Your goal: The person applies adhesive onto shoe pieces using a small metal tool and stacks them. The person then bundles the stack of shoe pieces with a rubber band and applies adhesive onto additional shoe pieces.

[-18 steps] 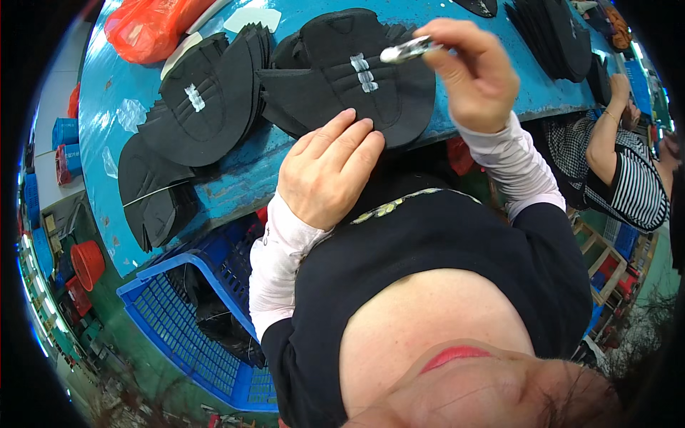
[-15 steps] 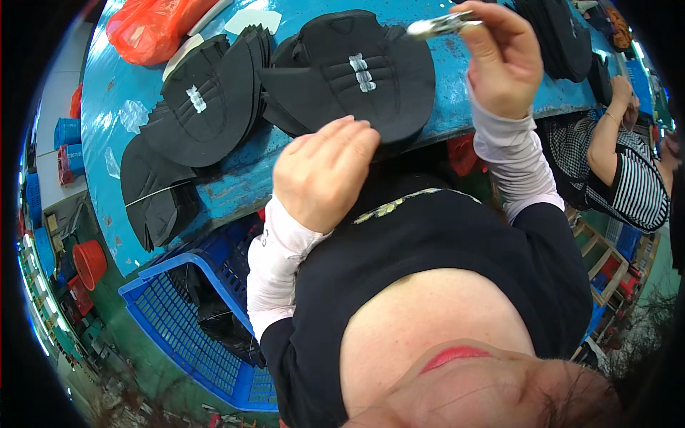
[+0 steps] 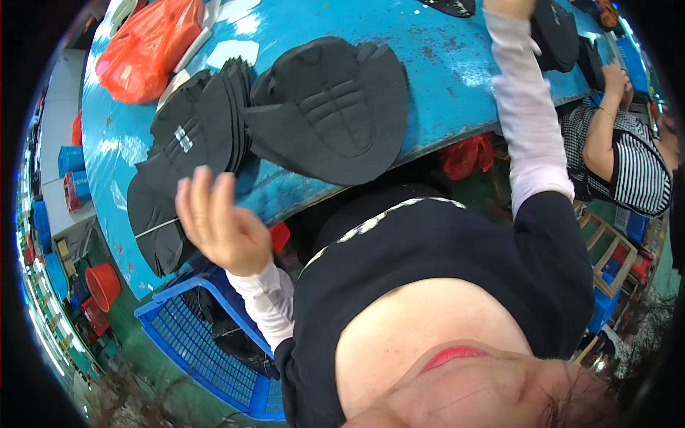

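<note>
The fingers (image 3: 207, 189) of the left hand (image 3: 217, 225) are spread loosely apart and hold nothing; the hand has lifted off the black shoe-sole piece it was pressing half a second ago and now hovers in the air at about 8 o'clock in the picture, over the near edge of the blue table (image 3: 442, 64). The right hand has swung up and away toward 1 o'clock, so that only its wrist and pale sleeve (image 3: 524, 114) show at the top rim; its fingers, and the silvery tool they held a moment ago, are out of view, so their state cannot be told. The large black sole piece (image 3: 335, 114) lies flat and untouched on the table at about 12 o'clock, its ribbed face up. A fanned stack of similar black pieces (image 3: 189, 150) sits just beside it at 10 o'clock, with an orange plastic bag (image 3: 146, 46) beyond. A blue crate (image 3: 189, 335) stands on the floor at 7 o'clock. A second person in a striped top (image 3: 631, 160) sits at 3 o'clock. With both hands now clear, work on this piece looks finished or paused.
</note>
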The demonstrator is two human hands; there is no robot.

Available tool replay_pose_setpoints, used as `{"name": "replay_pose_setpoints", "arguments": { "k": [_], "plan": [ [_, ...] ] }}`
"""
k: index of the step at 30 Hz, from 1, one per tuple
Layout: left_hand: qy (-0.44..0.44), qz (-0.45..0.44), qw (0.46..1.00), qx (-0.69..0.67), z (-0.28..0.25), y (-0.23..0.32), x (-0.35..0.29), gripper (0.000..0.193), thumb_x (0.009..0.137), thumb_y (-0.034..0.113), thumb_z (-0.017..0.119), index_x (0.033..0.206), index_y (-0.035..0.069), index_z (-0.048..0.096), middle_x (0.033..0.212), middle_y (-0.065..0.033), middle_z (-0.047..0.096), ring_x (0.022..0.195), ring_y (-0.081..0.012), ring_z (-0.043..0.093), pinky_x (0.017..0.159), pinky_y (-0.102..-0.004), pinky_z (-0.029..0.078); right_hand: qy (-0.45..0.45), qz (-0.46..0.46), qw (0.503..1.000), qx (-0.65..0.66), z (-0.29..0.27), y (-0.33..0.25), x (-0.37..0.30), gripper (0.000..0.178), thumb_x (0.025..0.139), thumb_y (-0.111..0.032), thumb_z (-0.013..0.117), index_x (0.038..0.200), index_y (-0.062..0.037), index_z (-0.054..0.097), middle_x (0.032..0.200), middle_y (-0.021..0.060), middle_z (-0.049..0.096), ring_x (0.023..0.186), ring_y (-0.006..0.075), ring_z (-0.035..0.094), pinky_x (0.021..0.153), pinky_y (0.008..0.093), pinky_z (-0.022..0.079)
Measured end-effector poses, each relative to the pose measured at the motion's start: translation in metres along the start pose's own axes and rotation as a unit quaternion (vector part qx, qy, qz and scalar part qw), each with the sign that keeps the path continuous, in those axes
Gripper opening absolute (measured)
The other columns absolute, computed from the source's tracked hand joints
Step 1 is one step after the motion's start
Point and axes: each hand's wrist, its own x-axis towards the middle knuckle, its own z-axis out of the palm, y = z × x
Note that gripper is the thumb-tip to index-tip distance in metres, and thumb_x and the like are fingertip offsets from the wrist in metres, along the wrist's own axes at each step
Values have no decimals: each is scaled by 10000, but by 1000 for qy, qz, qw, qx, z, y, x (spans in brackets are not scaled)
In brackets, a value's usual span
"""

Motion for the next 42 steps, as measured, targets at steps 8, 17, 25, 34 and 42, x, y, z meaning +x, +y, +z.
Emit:
{"name": "replay_pose_setpoints", "arguments": {
  "k": [8,17,25,34,42],
  "plan": [
    [-180,135,952,-209,32,45,19,446,740,304,862,1034,-1,721,1104,-141,725,1086,-345,680,878,-422,549,-134,20,965,-226,18,98,20,164,868,-146,702,1011,-66,698,924,148,742,866,272,726,792,357,556],
    [-186,117,951,-218,34,45,19,390,736,247,862,1019,18,723,1092,-126,728,1071,-329,682,854,-403,549,-106,25,963,-247,4,94,12,163,868,-174,699,997,-79,728,872,118,755,809,254,736,769,344,564],
    [-163,130,952,-222,40,41,15,386,709,211,861,1020,28,722,1101,-97,709,1075,-298,675,856,-396,552,-141,359,852,355,-5,-43,-48,130,990,-51,614,1105,-18,665,904,61,707,773,121,657,651,243,508],
    [-157,119,956,-218,40,46,11,373,726,208,848,1027,27,722,1099,-95,709,1098,-278,670,885,-389,549,-330,-149,925,118,19,-171,-130,298,785,67,779,1058,-28,702,995,104,710,897,264,663,778,327,547],
    [-139,110,957,-230,42,46,10,381,726,222,867,1033,49,722,1102,-84,725,1080,-288,689,843,-388,555,-347,-257,899,76,36,-167,-130,316,768,55,778,1060,-32,695,982,99,706,882,289,651,778,361,543]
  ]
}}
